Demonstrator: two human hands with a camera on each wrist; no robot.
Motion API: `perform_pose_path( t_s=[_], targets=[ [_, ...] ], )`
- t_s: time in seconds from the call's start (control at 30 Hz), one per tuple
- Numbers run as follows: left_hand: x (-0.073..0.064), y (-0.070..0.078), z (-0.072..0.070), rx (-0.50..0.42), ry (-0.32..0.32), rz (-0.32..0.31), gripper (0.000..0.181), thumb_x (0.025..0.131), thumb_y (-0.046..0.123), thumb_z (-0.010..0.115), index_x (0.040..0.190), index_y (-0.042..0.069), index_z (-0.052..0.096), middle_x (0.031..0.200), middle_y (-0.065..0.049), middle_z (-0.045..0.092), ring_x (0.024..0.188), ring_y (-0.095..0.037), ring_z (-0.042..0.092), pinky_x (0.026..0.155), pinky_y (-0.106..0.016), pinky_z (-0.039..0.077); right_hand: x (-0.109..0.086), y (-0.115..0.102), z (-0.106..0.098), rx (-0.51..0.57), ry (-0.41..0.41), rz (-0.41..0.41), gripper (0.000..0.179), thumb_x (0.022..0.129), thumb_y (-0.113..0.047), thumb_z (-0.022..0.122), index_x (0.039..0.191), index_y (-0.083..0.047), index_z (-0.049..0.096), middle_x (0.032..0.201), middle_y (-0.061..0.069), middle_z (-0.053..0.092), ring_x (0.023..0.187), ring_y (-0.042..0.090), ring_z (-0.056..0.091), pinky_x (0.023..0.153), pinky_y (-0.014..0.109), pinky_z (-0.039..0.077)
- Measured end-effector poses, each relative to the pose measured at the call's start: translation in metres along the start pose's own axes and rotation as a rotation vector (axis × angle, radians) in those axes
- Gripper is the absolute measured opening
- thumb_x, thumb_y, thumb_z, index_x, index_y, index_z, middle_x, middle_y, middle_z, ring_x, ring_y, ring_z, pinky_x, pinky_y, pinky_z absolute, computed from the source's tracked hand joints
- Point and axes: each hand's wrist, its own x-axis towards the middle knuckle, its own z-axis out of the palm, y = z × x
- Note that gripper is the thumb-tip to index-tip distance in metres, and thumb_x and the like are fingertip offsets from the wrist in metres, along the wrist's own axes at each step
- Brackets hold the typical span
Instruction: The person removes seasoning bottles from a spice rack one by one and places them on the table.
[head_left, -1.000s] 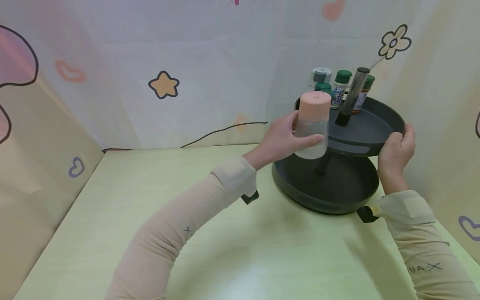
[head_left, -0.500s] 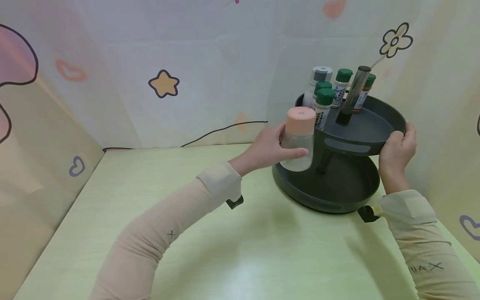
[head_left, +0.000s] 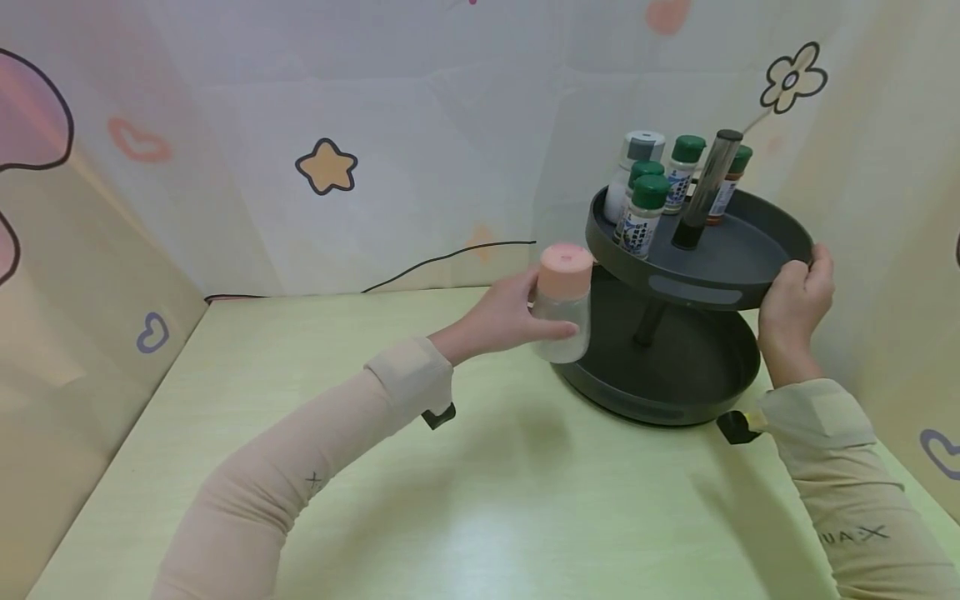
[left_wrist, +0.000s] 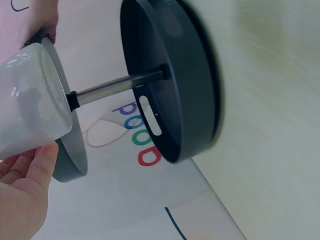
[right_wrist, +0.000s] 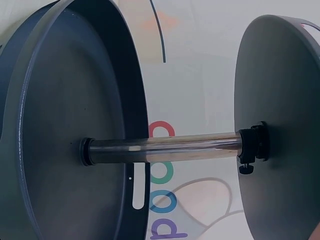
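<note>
My left hand (head_left: 510,315) grips a translucent jar with a pink lid (head_left: 564,304), raised off the table just left of a dark two-tier round rack. In the left wrist view the jar's pale base (left_wrist: 35,100) shows above my fingertips (left_wrist: 44,156). My right hand (head_left: 797,308) holds the right rim of the upper tray (head_left: 750,250). Toward the left and back of that tray stand several small bottles, among them a green-capped shaker (head_left: 642,218) and a bottle with a grey-and-white cap (head_left: 630,171). The lower tray (head_left: 675,358) holds nothing visible.
A metal post (head_left: 708,187) rises through the upper tray and joins both tiers. The rack stands on a pale green table (head_left: 300,400), near its back right. Behind hangs a patterned cloth (head_left: 420,150), with another cloth side along the right.
My left hand has moved left and down with the jar, away from the upper tray's front, uncovering the green-capped shakers. My right hand stays on the rim.
</note>
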Motion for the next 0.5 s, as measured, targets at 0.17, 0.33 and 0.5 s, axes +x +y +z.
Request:
perform_pose_path(
  t_s=[0.17,0.33,0.5],
  targets=[
    [-0.008,-0.010,-0.004,-0.002,-0.005,-0.017,0.059,0.069,0.034,0.073,0.119,0.023,0.044,0.109,0.008,0.056,0.096,-0.008,0.054,0.080,-0.027,0.046,0.000,0.000,0.002,0.034,0.023,-0.023,0.046,0.089,-0.014,0.021,0.131,-0.016,0.040,0.133,-0.002,0.042,0.117,0.001,0.036,0.099,0.011,0.024],
    [-0.015,-0.020,-0.008,0.024,-0.011,-0.063,0.060,0.068,0.036,0.073,0.119,0.023,0.044,0.108,0.008,0.057,0.097,-0.010,0.055,0.081,-0.029,0.046,0.000,0.000,0.003,0.039,0.035,-0.030,0.044,0.089,-0.014,0.022,0.125,-0.014,0.046,0.123,-0.001,0.047,0.110,0.005,0.040,0.094,0.013,0.028],
    [-0.020,-0.029,-0.012,0.044,0.000,-0.074,0.062,0.068,0.037,0.072,0.121,0.024,0.043,0.111,0.007,0.056,0.100,-0.011,0.054,0.083,-0.030,0.045,0.001,0.001,0.003,0.037,0.037,-0.029,0.043,0.089,-0.014,0.022,0.125,-0.014,0.047,0.120,-0.002,0.048,0.109,0.005,0.040,0.092,0.013,0.028]
  ],
)
